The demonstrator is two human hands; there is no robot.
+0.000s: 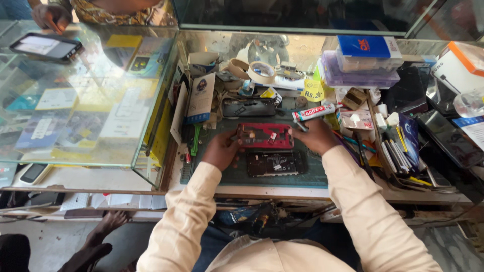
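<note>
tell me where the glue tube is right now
In the head view the glue tube lies right of centre on the bench, just above the right hand and the red phone frame.

A green work mat (302, 176) carries an opened black phone (275, 163).

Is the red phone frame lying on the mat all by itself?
No, the red phone frame is gripped at its ends by the left hand and right hand, above the dark phone on the mat.

Glass display counter (91, 100) left of the cluttered wooden workbench (302, 190), mirrored glass wall (302, 15) behind the bench, grey concrete floor (50, 242) below it, daylight throughout.
</note>
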